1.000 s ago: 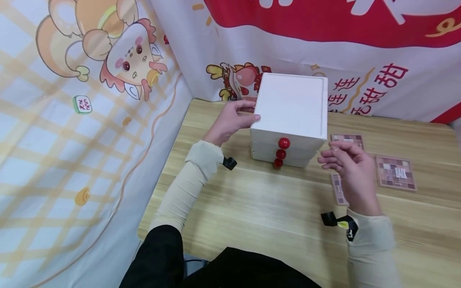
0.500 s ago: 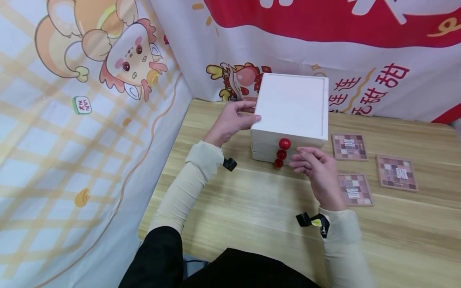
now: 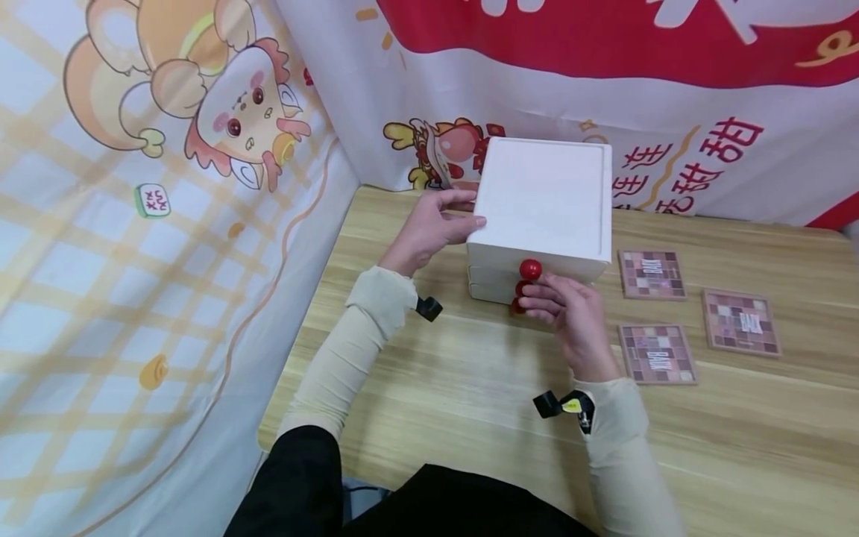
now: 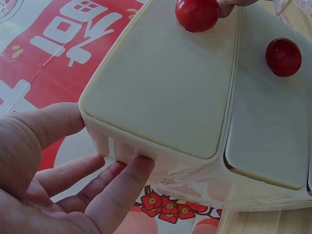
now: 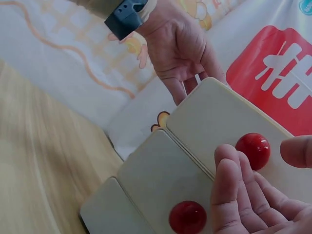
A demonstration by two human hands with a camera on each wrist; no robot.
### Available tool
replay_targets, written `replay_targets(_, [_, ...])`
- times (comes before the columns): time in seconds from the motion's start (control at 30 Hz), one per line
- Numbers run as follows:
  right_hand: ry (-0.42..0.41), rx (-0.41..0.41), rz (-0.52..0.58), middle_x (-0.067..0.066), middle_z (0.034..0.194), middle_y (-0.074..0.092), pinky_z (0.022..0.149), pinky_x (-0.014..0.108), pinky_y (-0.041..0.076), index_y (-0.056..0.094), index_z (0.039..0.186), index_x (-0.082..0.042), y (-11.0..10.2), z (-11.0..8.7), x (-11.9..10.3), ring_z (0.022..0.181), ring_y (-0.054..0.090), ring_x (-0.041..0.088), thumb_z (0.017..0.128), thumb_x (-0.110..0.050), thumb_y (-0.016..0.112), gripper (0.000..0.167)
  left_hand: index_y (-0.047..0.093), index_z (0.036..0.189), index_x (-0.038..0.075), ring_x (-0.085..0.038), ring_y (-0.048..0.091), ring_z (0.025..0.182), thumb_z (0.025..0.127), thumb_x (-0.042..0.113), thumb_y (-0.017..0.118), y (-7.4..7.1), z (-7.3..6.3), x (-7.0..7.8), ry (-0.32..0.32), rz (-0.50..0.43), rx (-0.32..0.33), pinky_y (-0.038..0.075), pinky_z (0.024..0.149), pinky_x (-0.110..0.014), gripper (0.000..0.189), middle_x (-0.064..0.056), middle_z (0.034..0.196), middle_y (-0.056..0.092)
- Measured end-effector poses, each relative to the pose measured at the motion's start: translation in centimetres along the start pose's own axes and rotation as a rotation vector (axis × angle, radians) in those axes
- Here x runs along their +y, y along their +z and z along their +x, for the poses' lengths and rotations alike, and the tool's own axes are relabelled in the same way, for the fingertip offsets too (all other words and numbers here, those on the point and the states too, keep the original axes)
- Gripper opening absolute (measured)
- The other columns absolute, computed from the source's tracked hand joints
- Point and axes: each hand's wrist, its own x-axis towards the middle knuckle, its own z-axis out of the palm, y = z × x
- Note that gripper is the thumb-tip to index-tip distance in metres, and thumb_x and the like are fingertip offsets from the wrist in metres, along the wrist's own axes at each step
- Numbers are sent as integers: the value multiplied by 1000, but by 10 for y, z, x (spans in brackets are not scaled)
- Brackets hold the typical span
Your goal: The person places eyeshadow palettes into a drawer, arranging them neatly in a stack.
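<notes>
A small white drawer box (image 3: 540,198) stands on the wooden table, with red round knobs down its front. My left hand (image 3: 432,227) rests against the box's left side. Its thumb lies at the top edge, and the fingertips (image 4: 141,168) touch the side wall. In front of the box, my right hand (image 3: 570,317) is beside the knobs. The right wrist view has its thumb and fingers apart, on either side of the top red knob (image 5: 253,150); contact is unclear. A lower red knob (image 5: 187,217) shows under it. From the head, the fingers partly cover the lower knobs.
Several things lie right of the box: square checkered palettes, one near the back (image 3: 652,274), one in front (image 3: 659,354) and one farther right (image 3: 741,322). A printed cloth (image 3: 416,89) hangs behind the table, and another at the left.
My right hand has moved left from beside the box's right side to the front knobs, uncovering the palettes. The left hand has stayed against the box; the drawers look unmoved.
</notes>
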Motion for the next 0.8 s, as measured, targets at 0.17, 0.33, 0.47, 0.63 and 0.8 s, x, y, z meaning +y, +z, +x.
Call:
replay_targets(0.17, [45, 20, 50, 17, 94, 74, 75, 34, 63, 67, 109, 0, 4, 5, 3, 79, 74, 26, 100, -19, 66, 21, 61, 135, 8, -25, 68, 102, 87, 17, 82, 0, 0, -2, 16, -1, -3, 61, 83, -37, 53, -6, 124, 64])
replay_targets(0.33, [59, 23, 80, 16, 91, 74, 73, 33, 63, 67, 111, 0, 8, 9, 5, 77, 74, 25, 99, -21, 68, 25, 62, 134, 7, -25, 68, 102, 87, 16, 82, 1, 0, -3, 42, 7, 4, 61, 82, -38, 52, -7, 123, 64])
replay_targets(0.47, [68, 28, 97, 15, 91, 74, 73, 33, 63, 65, 113, 1, 7, 8, 5, 77, 74, 25, 99, -21, 68, 26, 62, 134, 8, -26, 68, 102, 87, 16, 82, 1, 1, -4, 45, 3, -3, 61, 82, -38, 51, -6, 124, 64])
replay_targets(0.63, [80, 8, 103, 15, 93, 74, 77, 33, 62, 62, 116, 1, 6, 8, 5, 80, 74, 25, 99, -21, 68, 28, 62, 134, 8, -26, 68, 102, 88, 17, 81, 0, 2, -5, 52, 11, 2, 61, 82, -37, 51, -7, 123, 63])
replay_targets(0.8, [73, -4, 91, 16, 93, 74, 76, 33, 62, 62, 116, 2, 6, 5, 7, 79, 74, 25, 99, -20, 68, 29, 62, 134, 8, -25, 68, 102, 88, 18, 82, -1, 2, -5, 55, 11, -2, 61, 83, -37, 52, -7, 123, 63])
